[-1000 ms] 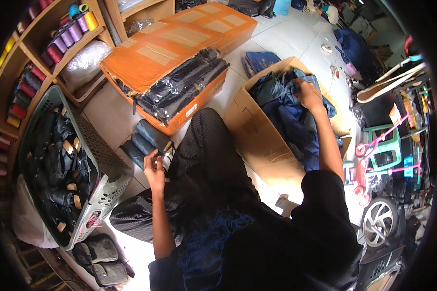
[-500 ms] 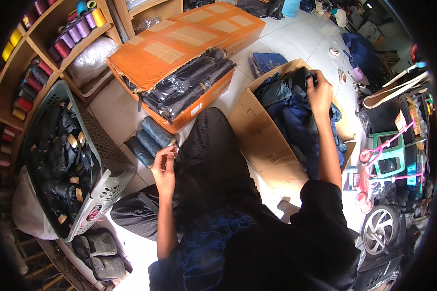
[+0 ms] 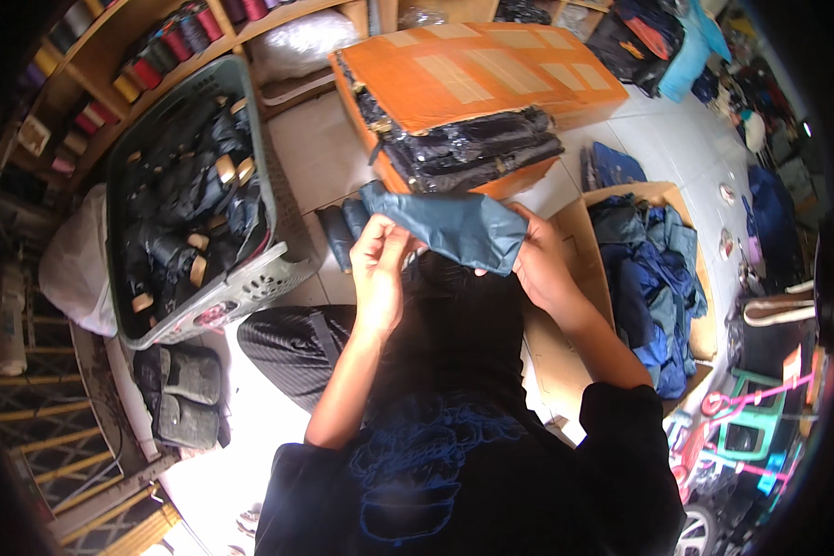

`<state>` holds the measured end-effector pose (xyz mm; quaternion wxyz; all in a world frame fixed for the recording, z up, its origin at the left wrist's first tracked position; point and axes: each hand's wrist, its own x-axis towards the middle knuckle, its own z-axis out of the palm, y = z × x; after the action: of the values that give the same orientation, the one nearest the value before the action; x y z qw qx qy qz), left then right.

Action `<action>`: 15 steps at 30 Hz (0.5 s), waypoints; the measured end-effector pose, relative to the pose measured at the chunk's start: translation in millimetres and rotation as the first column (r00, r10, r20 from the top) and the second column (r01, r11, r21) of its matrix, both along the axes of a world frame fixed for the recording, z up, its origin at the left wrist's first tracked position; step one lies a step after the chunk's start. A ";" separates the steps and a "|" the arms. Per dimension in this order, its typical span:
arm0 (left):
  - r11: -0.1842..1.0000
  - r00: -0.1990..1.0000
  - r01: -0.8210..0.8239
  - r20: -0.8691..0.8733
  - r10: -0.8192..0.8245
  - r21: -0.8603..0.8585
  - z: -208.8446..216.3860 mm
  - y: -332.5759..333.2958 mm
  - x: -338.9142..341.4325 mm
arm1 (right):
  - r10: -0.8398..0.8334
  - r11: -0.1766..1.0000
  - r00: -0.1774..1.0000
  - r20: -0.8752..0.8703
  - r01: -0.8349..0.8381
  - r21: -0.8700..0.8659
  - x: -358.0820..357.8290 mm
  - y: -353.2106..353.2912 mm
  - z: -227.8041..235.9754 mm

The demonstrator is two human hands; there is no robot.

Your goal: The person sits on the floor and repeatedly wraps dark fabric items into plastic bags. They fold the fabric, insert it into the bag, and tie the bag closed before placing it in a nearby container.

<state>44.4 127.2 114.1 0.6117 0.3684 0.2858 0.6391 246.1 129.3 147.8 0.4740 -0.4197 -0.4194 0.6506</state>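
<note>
- Blue-grey cloth (image 3: 459, 227): suspended between both hands above the person's lap, its long axis roughly crosswise and its right end lower.
- Left hand (image 3: 378, 264): narrow, fingers curled toward the thumb, gripping the cloth near its lower left edge.
- Right hand (image 3: 539, 259): closed on the right end of the cloth.
- Far edge: the cloth overlaps, in view, the near lower side of the orange box (image 3: 477, 93); contact cannot be determined.
- Left clearance: rolled bundles (image 3: 335, 239) lie on the floor (image 3: 308, 139) just beyond the left hand; farther left stands the perforated basket (image 3: 264, 289), filled with dark rolls.
- Right clearance: the open cardboard box (image 3: 567, 315), containing crumpled blue fabric (image 3: 649, 278), stands just beside the right forearm.
- Open room: bare tile shows between basket and orange box.
- Pose: both elbows bent; left forearm nearly upright in view, right forearm slanting up and leftward.
</note>
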 end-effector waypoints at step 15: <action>0.855 0.850 -0.517 0.098 0.518 -0.040 21.0 -12.4 -50.8 | 0.549 0.809 0.829 0.103 -0.497 -0.312 -15.4 0.2 -42.8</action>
<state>-6.4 114.8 135.1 0.4335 0.2400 0.3458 0.7968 230.7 129.5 105.0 0.1716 -0.4078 -0.4684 0.7647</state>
